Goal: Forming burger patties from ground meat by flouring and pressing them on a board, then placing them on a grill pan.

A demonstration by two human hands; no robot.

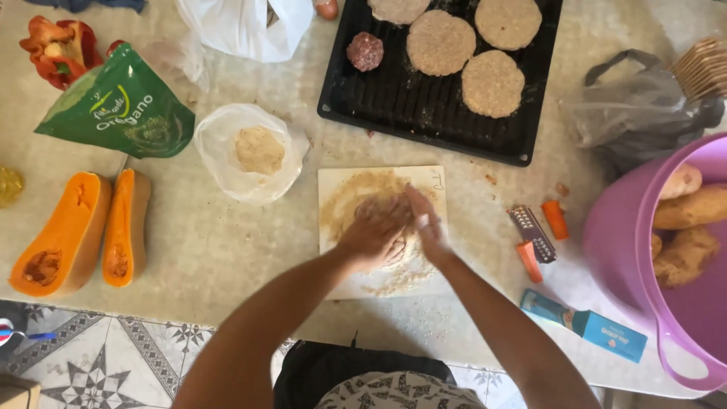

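Observation:
A white cutting board dusted with breadcrumbs lies at the table's centre. My left hand presses flat on a meat patty on the board. My right hand cups the patty's right edge, fingers together. Behind the board, a black ridged tray carries several breaded patties and one bare meatball. A clear bag of breadcrumbs sits left of the board.
Two butternut squash halves and a green herb pouch lie at the left, red pepper behind. A small grater, a blue box and a purple tub of potatoes stand at the right.

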